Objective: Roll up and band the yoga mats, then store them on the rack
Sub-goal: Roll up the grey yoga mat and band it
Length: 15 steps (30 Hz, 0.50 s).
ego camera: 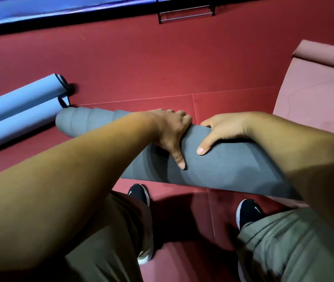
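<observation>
Grips rolled grey yoga mat mid-length with left hand and right hand side by side, fingers curled over top, thumbs on near face. Holds it left-right across legs, telescoped left end near 2 blue rolled mats. No band visible.

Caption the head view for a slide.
Left hand and right hand grip a rolled grey mat near two blue rolls.

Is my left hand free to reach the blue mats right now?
Probably not yet: the left hand grips the gray mat alongside the right hand. The blue mats lie unobstructed to its left.
</observation>
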Motion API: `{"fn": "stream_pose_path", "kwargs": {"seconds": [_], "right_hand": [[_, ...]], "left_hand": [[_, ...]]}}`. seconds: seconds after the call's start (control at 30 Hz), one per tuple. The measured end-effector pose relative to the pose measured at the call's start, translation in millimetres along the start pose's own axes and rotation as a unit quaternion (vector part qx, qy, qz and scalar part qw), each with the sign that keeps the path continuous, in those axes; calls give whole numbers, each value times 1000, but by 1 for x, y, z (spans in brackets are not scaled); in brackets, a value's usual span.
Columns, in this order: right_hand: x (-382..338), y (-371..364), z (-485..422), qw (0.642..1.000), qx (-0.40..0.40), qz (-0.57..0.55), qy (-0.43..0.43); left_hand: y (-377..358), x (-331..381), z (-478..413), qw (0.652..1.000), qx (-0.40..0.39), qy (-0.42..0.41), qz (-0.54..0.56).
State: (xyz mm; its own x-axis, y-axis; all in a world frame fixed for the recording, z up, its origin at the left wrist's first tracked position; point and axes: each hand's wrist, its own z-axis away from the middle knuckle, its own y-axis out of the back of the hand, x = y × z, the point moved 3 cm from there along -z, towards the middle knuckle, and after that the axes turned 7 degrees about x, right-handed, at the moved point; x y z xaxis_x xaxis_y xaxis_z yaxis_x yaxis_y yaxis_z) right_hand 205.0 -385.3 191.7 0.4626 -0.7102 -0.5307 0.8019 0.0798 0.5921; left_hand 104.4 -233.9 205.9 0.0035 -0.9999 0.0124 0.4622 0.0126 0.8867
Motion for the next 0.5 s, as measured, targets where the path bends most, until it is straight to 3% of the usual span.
{"fn": "stream_pose_path", "kwargs": {"seconds": [0.13, 0.23, 0.37, 0.5], "right_hand": [[-4, -4, -5, 1000, -8, -1, 3], [-9, 2, -10, 998, 38, 43, 22], [-10, 16, -19, 977, 173, 117, 36], [-3, 35, -17, 908, 384, 164, 12]], "left_hand": [[-6, -6, -2, 998, 21, 24, 58], [-10, -16, -7, 995, 40, 43, 74], [-9, -36, -18, 986, 69, 87, 127], [-1, -51, -31, 964, 148, 154, 157]]}}
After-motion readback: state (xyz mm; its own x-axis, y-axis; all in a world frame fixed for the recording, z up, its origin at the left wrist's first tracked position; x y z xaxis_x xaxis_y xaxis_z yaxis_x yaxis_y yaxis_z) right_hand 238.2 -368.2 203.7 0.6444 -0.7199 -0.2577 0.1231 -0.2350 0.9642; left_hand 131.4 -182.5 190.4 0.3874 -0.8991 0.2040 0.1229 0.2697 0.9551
